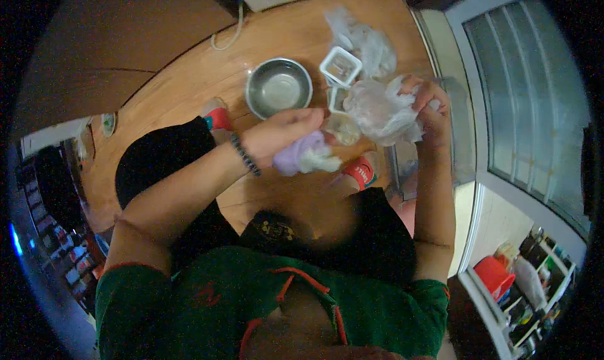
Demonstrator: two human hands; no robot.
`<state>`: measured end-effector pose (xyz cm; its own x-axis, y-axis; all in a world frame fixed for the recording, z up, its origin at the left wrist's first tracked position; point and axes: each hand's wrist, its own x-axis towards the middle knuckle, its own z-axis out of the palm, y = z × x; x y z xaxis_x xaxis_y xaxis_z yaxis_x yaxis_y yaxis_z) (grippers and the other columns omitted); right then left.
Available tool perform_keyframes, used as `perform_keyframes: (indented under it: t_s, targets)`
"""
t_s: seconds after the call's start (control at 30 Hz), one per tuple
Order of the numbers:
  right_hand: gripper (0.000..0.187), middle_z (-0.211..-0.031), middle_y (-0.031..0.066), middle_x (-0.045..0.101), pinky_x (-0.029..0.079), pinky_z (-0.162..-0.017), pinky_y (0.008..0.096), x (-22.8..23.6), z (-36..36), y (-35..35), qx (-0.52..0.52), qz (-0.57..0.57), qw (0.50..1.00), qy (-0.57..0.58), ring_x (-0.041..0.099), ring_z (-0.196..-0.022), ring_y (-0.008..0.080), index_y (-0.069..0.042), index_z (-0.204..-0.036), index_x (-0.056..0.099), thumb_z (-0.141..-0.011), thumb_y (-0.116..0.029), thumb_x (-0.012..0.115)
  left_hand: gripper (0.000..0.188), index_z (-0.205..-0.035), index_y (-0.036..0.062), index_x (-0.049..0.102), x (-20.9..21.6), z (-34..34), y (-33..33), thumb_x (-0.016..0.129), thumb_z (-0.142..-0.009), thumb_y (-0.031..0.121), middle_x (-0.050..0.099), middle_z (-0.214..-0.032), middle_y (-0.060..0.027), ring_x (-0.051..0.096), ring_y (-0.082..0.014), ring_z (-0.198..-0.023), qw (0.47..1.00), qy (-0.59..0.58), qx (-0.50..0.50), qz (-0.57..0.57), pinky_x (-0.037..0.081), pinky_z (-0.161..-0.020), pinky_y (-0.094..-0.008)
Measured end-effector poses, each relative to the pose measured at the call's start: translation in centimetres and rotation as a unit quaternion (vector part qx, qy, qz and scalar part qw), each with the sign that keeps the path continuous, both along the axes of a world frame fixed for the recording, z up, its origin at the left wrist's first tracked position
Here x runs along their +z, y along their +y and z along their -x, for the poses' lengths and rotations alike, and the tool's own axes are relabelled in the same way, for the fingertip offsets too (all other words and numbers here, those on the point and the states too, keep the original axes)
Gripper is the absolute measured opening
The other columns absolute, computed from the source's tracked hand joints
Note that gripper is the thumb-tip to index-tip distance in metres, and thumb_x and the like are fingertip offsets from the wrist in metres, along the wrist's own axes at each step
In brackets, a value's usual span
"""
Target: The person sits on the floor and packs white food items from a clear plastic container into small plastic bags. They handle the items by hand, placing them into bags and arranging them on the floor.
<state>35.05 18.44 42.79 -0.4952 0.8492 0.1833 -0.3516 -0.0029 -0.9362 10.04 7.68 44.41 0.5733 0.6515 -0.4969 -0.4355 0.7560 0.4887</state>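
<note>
My right hand [429, 97] is closed on the gathered top of a thin, translucent plastic bag [385, 113]. Something pale and pinkish shows dimly through its film. My left hand [286, 133] reaches in from the left, fingers toward the bag. Its fingers curl around a soft, crumpled purple and white bundle [303, 155], perhaps a cloth; motion blur hides its exact kind. Between the hands lies a small pale yellowish round thing [343, 129], too blurred to name. A steel basin [279, 88] stands on the wooden floor beyond my left hand.
Past the bag, a white square tray [341, 67] and a second white tray [338, 99] lie on the floor. Another crumpled plastic bag [372, 48] is behind them. A sliding glass door [525, 102] borders the right side. My red slippers [360, 172] flank the work area.
</note>
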Motion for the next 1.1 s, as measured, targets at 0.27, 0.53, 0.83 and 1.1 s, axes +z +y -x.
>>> perform_keyframes:
  t_s: [0.27,0.53,0.83,1.1]
  targets:
    - [0.015,-0.082,0.0081,0.052,0.035,-0.075,0.0253,12.2,8.2,-0.8,0.126,-0.159,0.953,-0.224,0.049,-0.084,0.0185,-0.003,-0.064,0.045,-0.053,0.006,0.046,0.037,-0.109,0.0004,0.049,5.1,1.3,0.5,0.058,-0.08,0.022,0.057,-0.102,-0.0069,0.056,-0.0148,-0.089,0.988,0.011,0.086,-0.131,0.045,-0.079,-0.0286]
    - [0.047,-0.104,0.0078,0.044,0.039,-0.084,0.03,19.5,12.2,-5.5,-0.11,-0.019,0.985,-0.129,0.046,-0.094,0.0194,-0.008,-0.105,0.041,-0.061,0.007,0.05,0.037,-0.111,0.0014,0.046,9.3,3.3,0.4,0.057,-0.08,0.016,0.054,-0.103,-0.0041,0.05,-0.0105,-0.093,0.893,0.113,0.256,-0.353,0.041,-0.083,-0.026]
    - [0.066,-0.109,0.012,0.044,0.043,-0.081,0.0325,17.2,15.7,-7.8,-0.215,-0.002,0.976,-0.017,0.048,-0.097,0.0233,-0.005,-0.117,0.035,-0.059,0.007,0.064,0.049,-0.119,0.0019,0.038,10.7,4.1,-0.5,0.06,-0.077,0.016,0.049,-0.112,-0.0056,0.047,-0.0137,-0.1,0.874,0.087,0.251,-0.407,0.038,-0.087,-0.028]
    - [0.055,-0.098,0.0085,0.05,0.044,-0.077,0.0315,14.8,16.4,-6.3,-0.223,-0.016,0.975,-0.003,0.051,-0.09,0.0207,-0.005,-0.105,0.042,-0.055,0.01,0.061,0.053,-0.115,-0.0002,0.041,11.7,8.0,0.0,0.066,-0.072,0.018,0.051,-0.107,-0.0078,0.048,-0.0137,-0.098,0.857,0.229,0.211,-0.41,0.04,-0.085,-0.0268]
